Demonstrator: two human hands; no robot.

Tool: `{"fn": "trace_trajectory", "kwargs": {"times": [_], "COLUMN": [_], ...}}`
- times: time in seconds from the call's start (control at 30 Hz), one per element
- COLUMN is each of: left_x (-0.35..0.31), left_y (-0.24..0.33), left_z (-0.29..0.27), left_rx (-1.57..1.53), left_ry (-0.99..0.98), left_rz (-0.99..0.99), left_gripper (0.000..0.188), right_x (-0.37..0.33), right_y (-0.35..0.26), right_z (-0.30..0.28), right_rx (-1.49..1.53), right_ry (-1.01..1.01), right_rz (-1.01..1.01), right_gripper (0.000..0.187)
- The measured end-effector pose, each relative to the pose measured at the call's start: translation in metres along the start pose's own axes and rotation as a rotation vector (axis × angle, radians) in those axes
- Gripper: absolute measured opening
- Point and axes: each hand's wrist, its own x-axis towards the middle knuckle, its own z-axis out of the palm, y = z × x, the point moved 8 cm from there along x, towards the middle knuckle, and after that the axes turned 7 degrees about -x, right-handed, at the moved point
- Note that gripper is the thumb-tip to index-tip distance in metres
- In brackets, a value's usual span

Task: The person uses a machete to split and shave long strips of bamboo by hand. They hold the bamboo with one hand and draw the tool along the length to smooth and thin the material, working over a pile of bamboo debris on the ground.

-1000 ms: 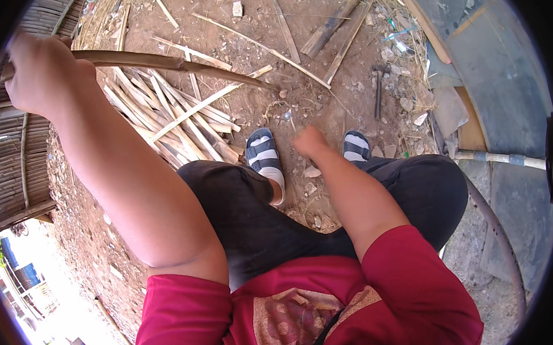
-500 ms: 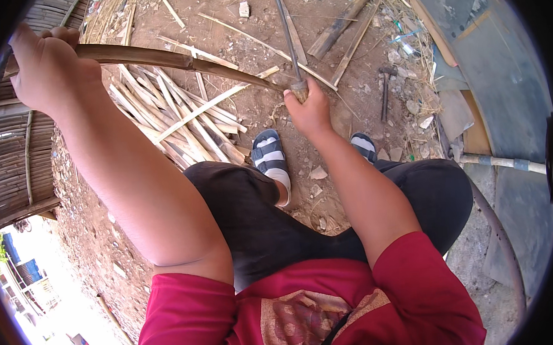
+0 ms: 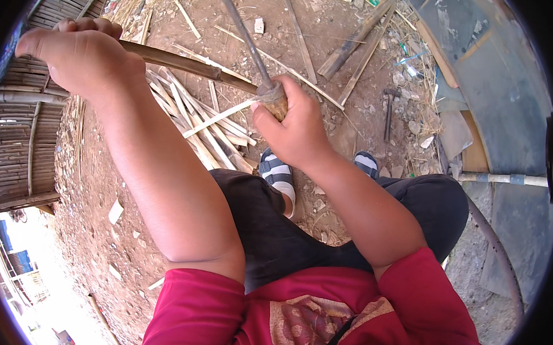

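Note:
My left hand [image 3: 90,63], raised at the upper left, is closed around a split length of brown bamboo [image 3: 176,63]. The bamboo slants down to the right, and its far end reaches the tool by my right fist. My right hand [image 3: 299,125] grips the wooden handle of a long tool [image 3: 244,37]. Its narrow dark metal part points up and away; whether this is a blade seen edge-on or a rod, I cannot tell. Below the bamboo lies a pile of pale split strips [image 3: 203,117] on the dirt.
A hammer [image 3: 389,113] lies on the ground to the right. Beyond it are grey sheets [image 3: 501,82] and a white pole [image 3: 505,178]. Longer wood pieces [image 3: 354,39] lie farther off. A woven bamboo wall [image 3: 19,140] stands at the left.
My left hand and the bamboo have shifted right. My right hand has come up and left with the tool, nearer to the camera. Both hands keep their grip.

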Motion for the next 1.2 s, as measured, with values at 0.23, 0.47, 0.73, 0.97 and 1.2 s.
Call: {"fn": "trace_trajectory", "kwargs": {"times": [0.23, 0.47, 0.73, 0.97, 1.2], "left_x": [-0.008, -0.017, -0.033, -0.042, -0.049], "left_y": [0.002, 0.011, 0.045, 0.030, 0.002], "left_z": [0.006, 0.012, 0.036, 0.044, 0.052], "left_rx": [-0.013, -0.111, -0.167, -0.241, -0.317], "left_ry": [0.038, 0.038, -0.086, -0.082, -0.084], "left_rz": [-0.105, -0.141, -0.053, -0.048, -0.123], "left_gripper": [0.072, 0.067, 0.057, 0.050, 0.043], "right_x": [-0.029, -0.004, -0.048, -0.006, 0.003], "right_y": [0.065, -0.013, 0.051, 0.018, 0.011], "right_z": [0.013, -0.057, -0.037, -0.112, -0.154], "right_rx": [-0.491, -0.272, -0.351, -0.105, -0.358], "right_ry": [-0.198, -0.122, -0.276, -0.096, -0.010], "right_rz": [0.141, 0.079, 0.273, 0.362, 0.129], "right_gripper": [0.035, 0.044, 0.043, 0.042, 0.059]}}
